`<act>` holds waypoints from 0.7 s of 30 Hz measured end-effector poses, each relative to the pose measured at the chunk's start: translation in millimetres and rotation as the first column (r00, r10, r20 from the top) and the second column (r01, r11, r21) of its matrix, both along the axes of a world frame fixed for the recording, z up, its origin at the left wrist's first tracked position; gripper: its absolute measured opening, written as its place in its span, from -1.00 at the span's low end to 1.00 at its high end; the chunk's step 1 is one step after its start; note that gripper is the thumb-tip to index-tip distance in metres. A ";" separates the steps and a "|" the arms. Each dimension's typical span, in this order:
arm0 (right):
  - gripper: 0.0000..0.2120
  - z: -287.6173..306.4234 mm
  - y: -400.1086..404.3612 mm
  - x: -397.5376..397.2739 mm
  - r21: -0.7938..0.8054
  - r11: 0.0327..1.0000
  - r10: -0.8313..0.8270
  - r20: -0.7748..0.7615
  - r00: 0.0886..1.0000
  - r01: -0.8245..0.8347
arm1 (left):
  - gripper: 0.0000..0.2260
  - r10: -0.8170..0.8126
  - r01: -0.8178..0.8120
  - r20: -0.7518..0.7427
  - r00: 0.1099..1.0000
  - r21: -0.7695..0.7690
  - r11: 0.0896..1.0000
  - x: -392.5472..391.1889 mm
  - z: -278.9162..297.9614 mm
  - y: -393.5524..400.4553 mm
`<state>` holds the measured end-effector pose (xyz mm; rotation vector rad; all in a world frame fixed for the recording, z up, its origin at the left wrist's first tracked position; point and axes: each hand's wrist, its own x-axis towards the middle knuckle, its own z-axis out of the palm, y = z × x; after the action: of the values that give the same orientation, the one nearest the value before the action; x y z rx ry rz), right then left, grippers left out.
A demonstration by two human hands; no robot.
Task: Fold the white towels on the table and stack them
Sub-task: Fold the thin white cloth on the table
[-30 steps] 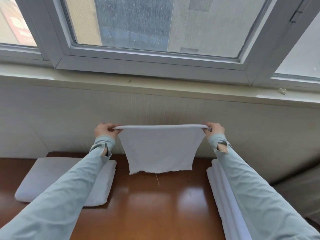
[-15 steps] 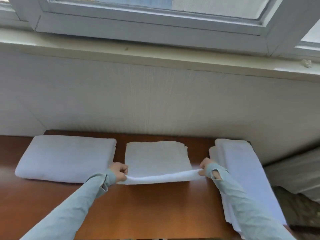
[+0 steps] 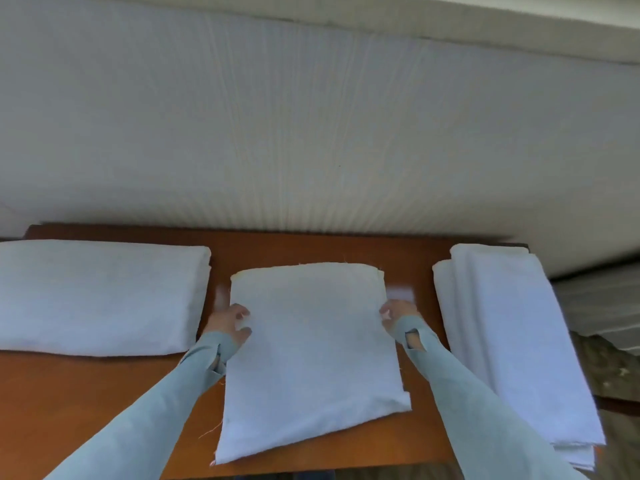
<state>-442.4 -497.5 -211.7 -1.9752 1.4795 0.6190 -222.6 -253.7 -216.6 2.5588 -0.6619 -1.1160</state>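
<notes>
A white towel lies flat in the middle of the brown table, its long side running away from me. My left hand pinches its left edge about halfway along, fingers curled over the cloth. At the right edge, opposite, my right hand holds the towel with curled fingers. A folded white towel stack sits to the left. A long pile of white towels lies along the table's right side.
A white ribbed wall rises right behind the table's far edge. Bare wood shows in front of the left stack and in narrow strips between the towels. Past the table's right edge there is dark patterned floor.
The towel held up in the air came down and now lies spread flat on the table. Both hands moved from its corners to its side edges. My view tilted down.
</notes>
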 end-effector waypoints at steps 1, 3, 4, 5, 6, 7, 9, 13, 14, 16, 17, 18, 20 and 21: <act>-0.69 -1.5 -7.6 7.3 -0.002 0.998 -0.067 0.057 0.996 0.067 | -0.64 0.079 -0.077 0.042 0.996 -0.035 0.996 8.3 -1.9 -9.4; -0.61 -5.6 -21.7 19.7 -0.011 0.982 -0.183 0.131 0.974 0.186 | -0.53 0.179 -0.175 0.090 0.980 -0.052 0.983 20.9 -6.6 -28.2; -0.58 -9.0 -28.3 25.3 -0.007 0.972 -0.232 0.161 0.959 0.236 | -0.50 0.192 -0.189 0.100 0.976 -0.039 0.981 24.0 -9.0 -36.9; -0.57 -11.8 -31.5 30.1 0.017 0.961 -0.274 0.177 0.945 0.275 | -0.48 0.193 -0.192 0.102 0.976 -0.022 0.981 25.8 -12.7 -42.8; -0.57 -14.8 -31.2 33.3 0.036 0.952 -0.307 0.193 0.932 0.306 | -0.46 0.204 -0.203 0.095 0.974 -0.018 0.979 26.8 -16.4 -47.1; -0.59 -18.5 -28.0 34.5 0.044 0.941 -0.338 0.214 0.917 0.336 | -0.46 0.233 -0.231 0.085 0.969 -0.033 0.972 27.6 -19.3 -50.1; -0.62 -28.1 -23.0 35.0 0.027 0.919 -0.383 0.291 0.877 0.393 | -0.48 0.351 -0.342 0.063 0.934 -0.120 0.932 30.0 -25.2 -53.3; -0.74 -39.6 -25.2 36.8 -0.042 0.914 -0.366 0.346 0.864 0.404 | -0.64 0.536 -0.529 -0.043 0.843 -0.241 0.814 37.5 -22.5 -57.6; -0.78 -40.1 -25.6 36.6 -0.086 0.916 -0.340 0.349 0.873 0.391 | -0.72 0.494 -0.482 -0.021 0.869 -0.256 0.838 38.7 -23.0 -56.6; -0.83 -40.2 -24.6 33.2 -0.157 0.876 -0.358 0.421 0.834 0.455 | -0.83 0.399 -0.369 0.073 0.914 -0.257 0.893 39.5 -24.5 -53.2; -0.83 -39.3 -23.8 31.5 -0.175 0.846 -0.384 0.458 0.802 0.504 | -0.84 0.388 -0.351 0.108 0.915 -0.257 0.900 40.6 -26.0 -51.7; -0.83 -39.5 -23.8 30.4 -0.177 0.822 -0.406 0.487 0.774 0.542 | -0.83 0.400 -0.363 0.114 0.909 -0.250 0.898 41.8 -28.8 -50.2; -0.76 -39.8 -23.4 31.0 -0.107 0.811 -0.450 0.515 0.730 0.575 | -0.67 0.432 -0.414 0.062 0.900 -0.192 0.890 43.4 -30.5 -52.6; -0.69 -39.2 -23.7 33.8 -0.052 0.818 -0.469 0.515 0.717 0.572 | -0.57 0.429 -0.421 0.024 0.903 -0.148 0.895 43.2 -31.5 -55.3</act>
<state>-408.6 -521.2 -250.8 -1.5560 1.7049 -0.2804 -179.3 -309.0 -248.1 2.4528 -0.1615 -0.8196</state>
